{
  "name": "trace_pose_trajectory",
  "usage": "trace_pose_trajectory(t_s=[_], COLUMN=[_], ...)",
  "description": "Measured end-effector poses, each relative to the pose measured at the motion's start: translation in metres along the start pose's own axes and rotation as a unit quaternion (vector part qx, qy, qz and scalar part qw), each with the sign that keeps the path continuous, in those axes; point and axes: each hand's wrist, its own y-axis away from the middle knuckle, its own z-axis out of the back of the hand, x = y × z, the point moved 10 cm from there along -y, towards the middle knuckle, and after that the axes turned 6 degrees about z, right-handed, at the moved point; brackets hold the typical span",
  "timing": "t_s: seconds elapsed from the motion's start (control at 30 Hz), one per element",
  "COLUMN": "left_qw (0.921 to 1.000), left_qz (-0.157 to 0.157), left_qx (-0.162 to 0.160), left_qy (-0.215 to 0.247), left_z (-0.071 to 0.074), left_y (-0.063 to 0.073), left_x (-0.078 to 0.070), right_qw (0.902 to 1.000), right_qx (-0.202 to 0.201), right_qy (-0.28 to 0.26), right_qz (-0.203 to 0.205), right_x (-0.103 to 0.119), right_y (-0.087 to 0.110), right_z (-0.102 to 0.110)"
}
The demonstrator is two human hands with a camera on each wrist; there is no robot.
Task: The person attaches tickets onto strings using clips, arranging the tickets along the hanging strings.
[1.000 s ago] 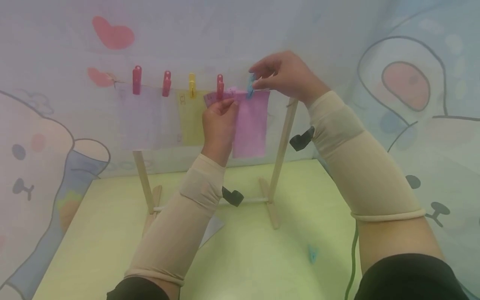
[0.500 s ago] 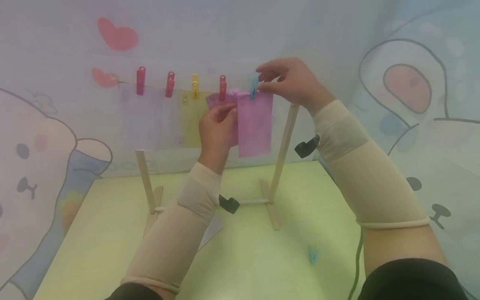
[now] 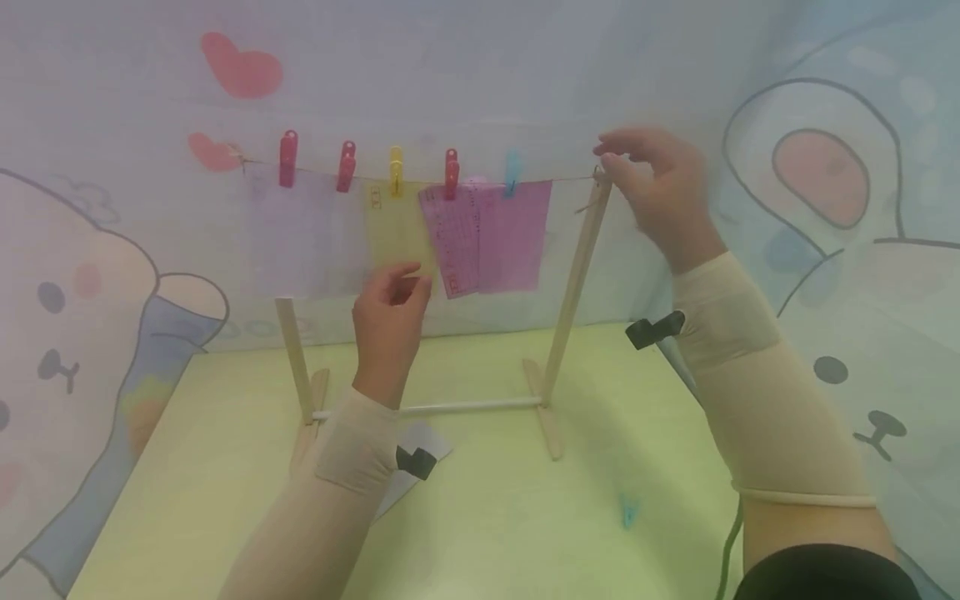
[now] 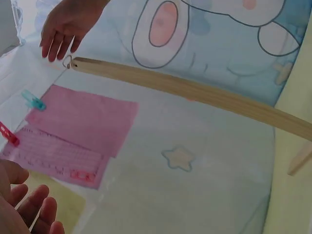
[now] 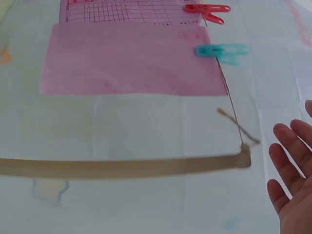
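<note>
A plain pink sheet [image 3: 516, 237] hangs from the string under a blue clothespin [image 3: 512, 172]. Left of it a printed pink sheet [image 3: 454, 246] hangs askew from a red clothespin [image 3: 451, 173], the two sheets overlapping. My left hand [image 3: 390, 325] holds nothing, its fingers loosely bent in front of the lower edge of a yellow sheet [image 3: 397, 225]. Beside the top of the right wooden post [image 3: 577, 283] is my right hand [image 3: 663, 187], also holding nothing. In the right wrist view, the fingers [image 5: 287, 170] are apart from the post's end.
Farther left hang pale sheets [image 3: 288, 233] under more red clothespins [image 3: 288, 158], and a yellow clothespin [image 3: 396, 171] holds the yellow sheet. On the table [image 3: 525, 517] lie a loose blue clothespin [image 3: 627, 512] and a white paper [image 3: 420, 446]. A white rod [image 3: 472, 407] joins the posts near the table.
My right hand has let go of the blue clothespin and moved right to the post's top. My left hand has released the pink paper and dropped down and left.
</note>
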Motion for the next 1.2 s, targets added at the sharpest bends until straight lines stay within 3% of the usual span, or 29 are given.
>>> trace_pose_trajectory(t_s=[0.13,0.27,0.43,0.57,0.63,0.7,0.83,0.9,0.97,1.07,1.2], left_qw=[0.9970,0.9814,0.9507,0.9308,0.9223,0.9150,0.9009,0.8946,0.8898,0.8847,0.8840], left_qz=[0.033,0.088,0.146,0.155,0.157,0.157,0.155,0.158,0.159,0.169,0.173], left_qx=[0.003,0.044,0.107,0.139,0.151,0.161,0.176,0.177,0.174,0.168,0.166], left_qy=[-0.070,-0.165,-0.252,-0.301,-0.319,-0.335,-0.365,-0.379,-0.391,-0.401,-0.401], left_z=[0.025,0.043,0.056,0.061,0.061,0.060,0.058,0.058,0.059,0.062,0.063], left_y=[0.017,0.041,0.074,0.094,0.102,0.108,0.117,0.119,0.121,0.123,0.126], left_x=[0.048,0.103,0.161,0.192,0.204,0.214,0.229,0.235,0.239,0.245,0.250], right_qw=[0.9929,0.9867,0.9877,0.9825,0.9694,0.9475,0.8875,0.8590,0.8371,0.8195,0.8143], right_qx=[-0.049,-0.057,-0.022,0.068,0.136,0.207,0.337,0.377,0.400,0.413,0.407], right_qy=[-0.095,-0.130,-0.093,0.004,0.056,0.103,0.143,0.148,0.154,0.164,0.172], right_qz=[-0.052,-0.080,-0.124,-0.173,-0.197,-0.220,-0.280,-0.313,-0.339,-0.362,-0.377], right_x=[-0.038,-0.072,-0.113,-0.150,-0.171,-0.191,-0.224,-0.238,-0.247,-0.254,-0.251], right_y=[0.031,0.069,0.130,0.184,0.212,0.243,0.308,0.338,0.363,0.389,0.408], right_z=[0.015,0.018,0.012,-0.003,-0.012,-0.020,-0.036,-0.040,-0.042,-0.041,-0.042])
